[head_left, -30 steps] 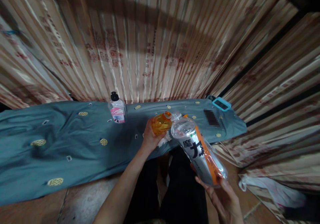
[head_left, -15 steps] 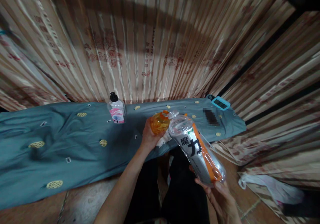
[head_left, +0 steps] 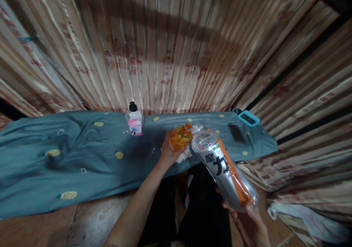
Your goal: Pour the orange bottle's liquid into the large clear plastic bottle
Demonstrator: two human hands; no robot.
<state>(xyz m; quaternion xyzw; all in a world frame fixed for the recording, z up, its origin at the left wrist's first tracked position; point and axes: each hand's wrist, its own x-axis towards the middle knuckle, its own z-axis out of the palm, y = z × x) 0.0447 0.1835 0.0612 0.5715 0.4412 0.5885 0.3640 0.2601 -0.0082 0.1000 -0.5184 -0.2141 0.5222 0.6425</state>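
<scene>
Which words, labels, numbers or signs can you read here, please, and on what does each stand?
"魔力": black characters, silver-and-orange label of the waisted clear plastic bottle in the right hand.
Too small: that label's finer print.
Too blurred: print on the pink label of the black-capped clear plastic bottle.
Too blurred: reddish characters on the beige striped fabric curtain.

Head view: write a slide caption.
Left hand holds the amber bottle; right hand holds the clear bottle, tilted, its neck toward the other.
</scene>
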